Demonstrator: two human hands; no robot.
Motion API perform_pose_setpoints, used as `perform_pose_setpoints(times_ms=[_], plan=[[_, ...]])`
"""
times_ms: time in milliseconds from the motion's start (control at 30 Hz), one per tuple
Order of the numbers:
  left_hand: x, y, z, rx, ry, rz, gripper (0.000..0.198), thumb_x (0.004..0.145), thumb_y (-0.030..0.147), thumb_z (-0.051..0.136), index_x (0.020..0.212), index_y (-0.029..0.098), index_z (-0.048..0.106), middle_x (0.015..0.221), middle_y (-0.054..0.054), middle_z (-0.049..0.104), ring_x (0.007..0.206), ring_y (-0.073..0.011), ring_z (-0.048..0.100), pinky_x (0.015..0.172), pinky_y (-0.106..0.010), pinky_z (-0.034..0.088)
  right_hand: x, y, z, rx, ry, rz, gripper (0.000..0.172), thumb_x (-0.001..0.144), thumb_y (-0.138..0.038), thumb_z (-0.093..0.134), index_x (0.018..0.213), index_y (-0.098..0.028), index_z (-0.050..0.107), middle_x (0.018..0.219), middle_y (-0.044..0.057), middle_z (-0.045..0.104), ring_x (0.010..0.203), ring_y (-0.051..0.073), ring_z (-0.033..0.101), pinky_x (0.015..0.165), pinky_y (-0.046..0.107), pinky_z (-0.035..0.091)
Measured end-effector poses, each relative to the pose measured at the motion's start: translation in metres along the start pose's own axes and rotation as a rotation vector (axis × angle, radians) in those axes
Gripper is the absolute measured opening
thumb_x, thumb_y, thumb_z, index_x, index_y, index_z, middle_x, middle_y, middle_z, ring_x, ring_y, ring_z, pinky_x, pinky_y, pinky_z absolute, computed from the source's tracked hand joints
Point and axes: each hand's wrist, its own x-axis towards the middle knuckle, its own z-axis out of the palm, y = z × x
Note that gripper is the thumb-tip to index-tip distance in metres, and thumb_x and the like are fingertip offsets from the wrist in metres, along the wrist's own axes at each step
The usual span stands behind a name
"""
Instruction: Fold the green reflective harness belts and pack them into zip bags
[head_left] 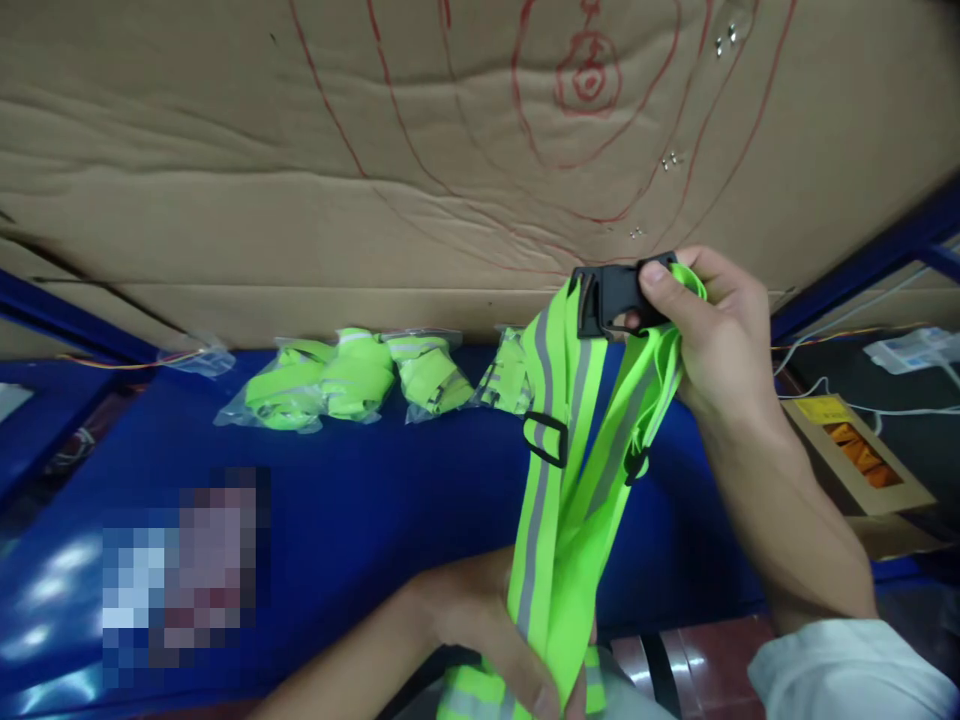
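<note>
Neon yellow-green reflective straps (577, 550) with grey stripes hang in a bundle between my two hands. At the top, my right hand (712, 310) pinches the black plastic buckle (619, 298), thumb on its face. Lower down, my left hand (517, 640) is closed around the folded straps near the bottom edge; some of its fingers are hidden behind the webbing. A black slider (546, 440) sits on the left strap, and a second slider (636, 465) on the right one. More striped strap shows below my left hand.
Several clear bags of similar straps (356, 375) lie along the back of the blue table (360, 530). Behind stands a cardboard panel (225, 220) with red drawn rings. At right are an open cardboard box (862, 460) with orange contents and white cables. A blurred patch covers the left.
</note>
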Motion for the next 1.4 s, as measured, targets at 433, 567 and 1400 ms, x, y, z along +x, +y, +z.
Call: perform_pose_setpoints(times_ms=[433,567,1400], plan=[[-0.062,0.104,-0.042,1.210,0.786,-0.096,0.062,0.059,0.014,0.068,0.120,0.019,0.075,0.093,-0.006,0.079,0.077,-0.0257,0.073,0.059,-0.023,0.046,-0.100,0.079,-0.097,-0.258,0.160,0.291,0.033,0.079,-0.053,0.081,0.085,-0.026,0.065,0.083,0.003,0.068,0.073,0.021,0.064,0.065,0.034,0.052],[-0.052,0.115,-0.060,1.181,0.701,-0.106,0.047,0.046,0.007,0.070,0.090,0.018,0.079,0.061,0.003,0.070,0.045,-0.0164,0.059,0.038,-0.019,0.028,-0.132,0.095,-0.104,-0.373,0.145,0.356,0.034,0.081,-0.052,0.080,0.086,-0.024,0.063,0.083,0.004,0.069,0.073,0.021,0.065,0.066,0.034,0.053],[-0.121,0.061,-0.078,1.656,0.938,-0.209,0.066,0.083,0.023,0.054,0.148,0.036,0.055,0.155,-0.006,0.056,0.129,-0.0350,0.063,0.101,-0.048,0.049,-0.205,0.112,-0.142,-0.697,0.188,0.452,0.052,0.088,-0.058,0.069,0.126,-0.024,0.065,0.075,0.000,0.060,0.062,0.017,0.059,0.055,0.028,0.047]])
